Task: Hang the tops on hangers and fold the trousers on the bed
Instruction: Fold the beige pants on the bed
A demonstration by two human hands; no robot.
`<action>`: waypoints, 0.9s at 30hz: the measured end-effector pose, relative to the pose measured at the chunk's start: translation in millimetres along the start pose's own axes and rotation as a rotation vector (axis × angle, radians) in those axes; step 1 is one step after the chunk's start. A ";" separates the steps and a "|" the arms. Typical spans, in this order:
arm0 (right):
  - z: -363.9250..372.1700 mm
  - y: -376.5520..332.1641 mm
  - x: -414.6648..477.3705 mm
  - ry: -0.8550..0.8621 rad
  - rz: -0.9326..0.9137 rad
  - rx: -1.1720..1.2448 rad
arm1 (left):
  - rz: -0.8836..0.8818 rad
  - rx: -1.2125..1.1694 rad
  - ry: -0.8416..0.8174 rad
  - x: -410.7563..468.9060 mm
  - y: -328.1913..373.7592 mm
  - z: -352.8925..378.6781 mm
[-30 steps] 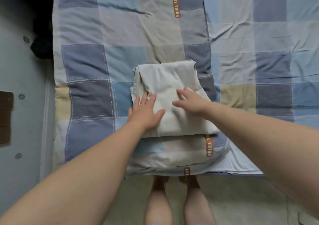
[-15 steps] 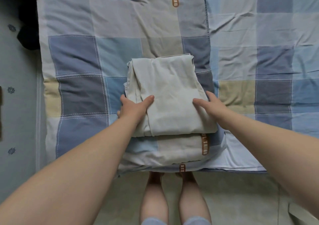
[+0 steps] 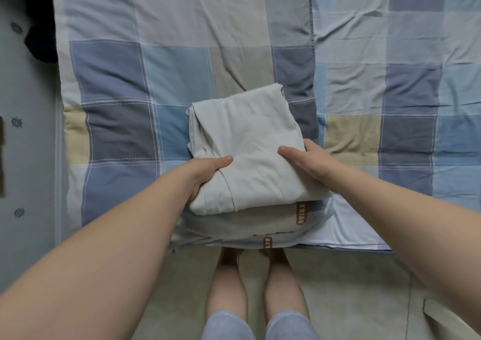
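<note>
A pair of pale beige trousers (image 3: 247,141), folded into a thick rectangle, lies near the front edge of the bed (image 3: 130,92), which has a blue, grey and tan checked cover. My left hand (image 3: 205,173) grips the bundle's near left side, thumb on top and fingers tucked under. At the near right side my right hand (image 3: 307,160) holds the bundle the same way, thumb across the top and fingers round the edge. The bundle's near end looks slightly raised off the cover.
A folded piece of the checked bedding (image 3: 260,225) lies under the trousers at the bed's edge. My legs (image 3: 255,287) stand on the pale floor right in front of the bed. A wall (image 3: 23,157) runs along the left, with a dark object (image 3: 39,37) beside the bed.
Both hands went from lying flat on top of the trousers to the bundle's sides, then closed round its near corners. The camera has moved closer.
</note>
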State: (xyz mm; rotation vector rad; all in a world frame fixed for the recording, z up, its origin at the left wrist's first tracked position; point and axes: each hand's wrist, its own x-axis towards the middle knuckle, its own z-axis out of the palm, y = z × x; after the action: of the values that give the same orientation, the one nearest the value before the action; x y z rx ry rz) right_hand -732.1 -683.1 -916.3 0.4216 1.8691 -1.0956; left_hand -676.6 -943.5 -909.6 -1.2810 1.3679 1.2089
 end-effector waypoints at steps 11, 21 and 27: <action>42.5 34.8 -77.7 -0.273 0.475 0.514 | -0.277 -0.003 -0.391 -42.9 -81.9 -43.4; 64.1 5.4 -203.2 0.004 0.268 0.712 | 0.157 0.037 -0.175 -133.1 -101.8 -58.1; 49.3 -23.1 -299.9 0.256 0.074 0.727 | 0.475 0.137 -0.105 -215.6 -87.5 -49.9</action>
State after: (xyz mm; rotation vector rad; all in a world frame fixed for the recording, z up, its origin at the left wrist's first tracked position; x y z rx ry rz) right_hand -560.3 -694.0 -664.7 1.0742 1.5917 -1.7195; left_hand -571.2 -962.3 -697.0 -0.8060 1.7002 1.4438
